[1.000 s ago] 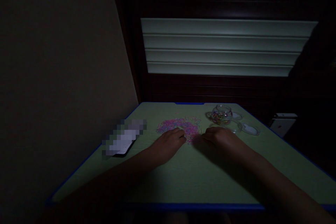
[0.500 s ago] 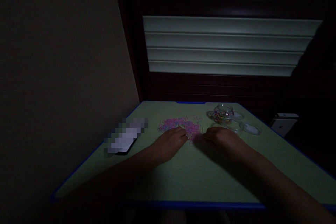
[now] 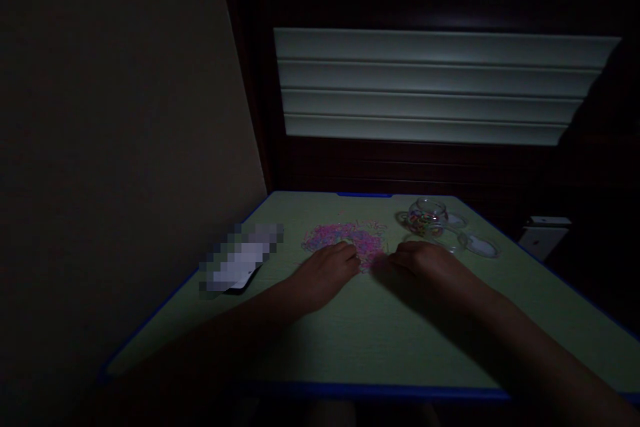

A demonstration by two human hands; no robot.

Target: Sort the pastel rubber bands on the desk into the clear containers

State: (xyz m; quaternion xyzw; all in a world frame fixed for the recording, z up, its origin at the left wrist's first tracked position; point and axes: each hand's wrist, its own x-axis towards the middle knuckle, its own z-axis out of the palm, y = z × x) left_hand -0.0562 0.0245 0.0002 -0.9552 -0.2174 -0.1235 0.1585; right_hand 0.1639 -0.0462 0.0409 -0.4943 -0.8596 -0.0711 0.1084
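A spread heap of small pink, purple and blue loops, which look like rubber bands [image 3: 345, 237], lies on the green table [image 3: 400, 353]. Over the near edge of the heap rests my left hand [image 3: 330, 270], its fingers curled together; anything between them is hidden or too small to name. My right hand [image 3: 423, 260] is at the heap's right side with fingertips bunched, and what they may hold cannot be made out. Behind the right hand stands a clear round jar [image 3: 427, 217] partly filled with multicoloured bands.
Clear lids [image 3: 480, 245] lie near the jar on the right. A blurred flat item [image 3: 243, 257] sits at the left edge. The table has a blue rim [image 3: 375, 389]. A wall [image 3: 150, 113] rises on the left, and a white boxed item [image 3: 543, 240] stands beyond the right edge.
Almost nothing differs. Both hands keep their places and curled shape; the whole view has shifted very slightly.
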